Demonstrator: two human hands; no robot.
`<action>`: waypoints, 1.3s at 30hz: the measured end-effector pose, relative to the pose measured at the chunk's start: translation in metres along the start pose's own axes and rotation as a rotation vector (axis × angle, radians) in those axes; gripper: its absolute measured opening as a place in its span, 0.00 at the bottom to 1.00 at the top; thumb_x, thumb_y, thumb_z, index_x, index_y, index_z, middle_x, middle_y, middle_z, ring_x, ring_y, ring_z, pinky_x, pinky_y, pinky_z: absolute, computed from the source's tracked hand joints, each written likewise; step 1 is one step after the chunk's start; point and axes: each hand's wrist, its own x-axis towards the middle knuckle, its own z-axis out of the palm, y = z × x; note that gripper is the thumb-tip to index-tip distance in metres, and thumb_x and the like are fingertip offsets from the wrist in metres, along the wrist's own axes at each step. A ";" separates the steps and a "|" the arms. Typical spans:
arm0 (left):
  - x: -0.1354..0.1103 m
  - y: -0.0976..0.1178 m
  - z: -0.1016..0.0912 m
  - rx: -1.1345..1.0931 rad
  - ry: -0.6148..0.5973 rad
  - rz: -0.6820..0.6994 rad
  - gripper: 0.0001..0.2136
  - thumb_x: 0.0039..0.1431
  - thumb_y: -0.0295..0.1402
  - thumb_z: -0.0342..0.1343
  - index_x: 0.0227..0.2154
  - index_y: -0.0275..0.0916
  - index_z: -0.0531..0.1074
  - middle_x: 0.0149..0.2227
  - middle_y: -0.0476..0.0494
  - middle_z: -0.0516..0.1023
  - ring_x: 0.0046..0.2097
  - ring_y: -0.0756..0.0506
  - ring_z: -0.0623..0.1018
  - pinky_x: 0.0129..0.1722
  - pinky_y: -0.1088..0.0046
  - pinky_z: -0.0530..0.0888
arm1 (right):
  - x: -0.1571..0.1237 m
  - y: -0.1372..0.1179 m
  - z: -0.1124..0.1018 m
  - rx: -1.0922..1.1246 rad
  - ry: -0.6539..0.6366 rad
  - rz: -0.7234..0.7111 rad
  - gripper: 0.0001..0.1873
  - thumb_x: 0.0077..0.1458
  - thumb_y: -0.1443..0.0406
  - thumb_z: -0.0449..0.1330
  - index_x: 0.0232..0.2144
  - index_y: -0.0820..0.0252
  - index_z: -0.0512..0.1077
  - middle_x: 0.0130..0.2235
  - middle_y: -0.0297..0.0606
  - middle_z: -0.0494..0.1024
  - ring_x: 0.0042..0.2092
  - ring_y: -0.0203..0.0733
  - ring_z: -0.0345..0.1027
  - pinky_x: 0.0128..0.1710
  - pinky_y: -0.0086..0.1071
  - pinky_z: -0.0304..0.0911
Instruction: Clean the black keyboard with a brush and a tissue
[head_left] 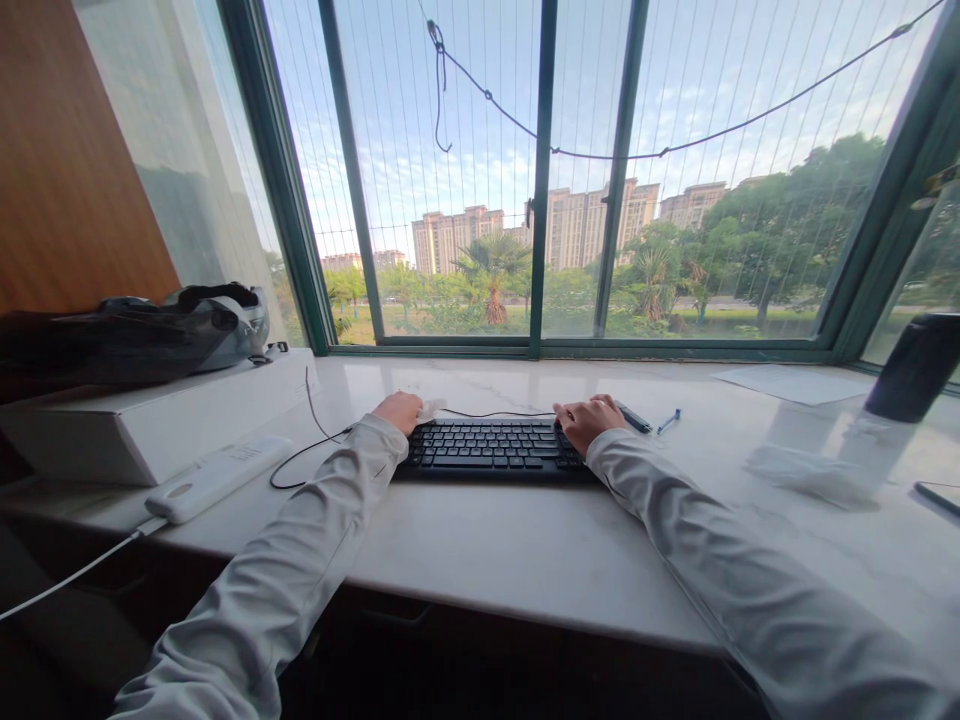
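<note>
A black keyboard (487, 447) lies flat on the white marble-look counter in front of me. At its left end, my left hand (399, 411) is closed on a small whitish wipe (431, 409), which pokes out beside the fingers at the keyboard's upper left corner. My right hand (589, 422) rests over the right end of the keyboard with its fingers bent around that end, holding it. Its lower fingers are partly hidden. Behind the keyboard runs a thin black cable (495, 414).
On the left, a white box (150, 425) carries a dark bag (135, 335), with a white power strip (217, 478) before it. To the right are a small blue brush-like item (669, 420), clear plastic wrapping (814, 475), a paper sheet (791, 382) and a black bottle (915, 370). Windows stand behind.
</note>
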 end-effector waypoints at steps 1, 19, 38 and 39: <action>-0.001 0.001 0.000 -0.003 0.007 0.010 0.12 0.57 0.30 0.49 0.37 0.34 0.76 0.41 0.32 0.78 0.45 0.40 0.75 0.43 0.69 0.68 | 0.000 0.000 0.000 -0.001 -0.001 -0.002 0.31 0.62 0.51 0.37 0.36 0.53 0.78 0.42 0.41 0.79 0.51 0.49 0.64 0.54 0.40 0.43; 0.004 0.038 0.004 -0.094 0.169 0.286 0.13 0.58 0.25 0.45 0.40 0.37 0.73 0.40 0.40 0.77 0.41 0.46 0.75 0.43 0.72 0.69 | 0.002 -0.001 0.002 -0.035 0.014 -0.025 0.30 0.63 0.52 0.37 0.36 0.54 0.78 0.41 0.42 0.80 0.50 0.49 0.66 0.53 0.39 0.44; -0.009 0.087 -0.008 -0.266 0.229 0.591 0.17 0.59 0.23 0.43 0.47 0.40 0.72 0.44 0.43 0.73 0.45 0.47 0.73 0.48 0.74 0.68 | 0.001 -0.002 0.000 -0.051 0.011 -0.034 0.30 0.62 0.51 0.37 0.35 0.53 0.78 0.40 0.42 0.80 0.49 0.49 0.66 0.52 0.39 0.45; -0.010 0.088 -0.009 -0.273 0.221 0.602 0.18 0.59 0.23 0.43 0.48 0.40 0.72 0.44 0.43 0.73 0.46 0.47 0.73 0.48 0.74 0.68 | 0.001 -0.002 -0.001 -0.048 0.007 -0.036 0.30 0.62 0.51 0.37 0.35 0.53 0.78 0.40 0.42 0.80 0.48 0.49 0.66 0.52 0.39 0.45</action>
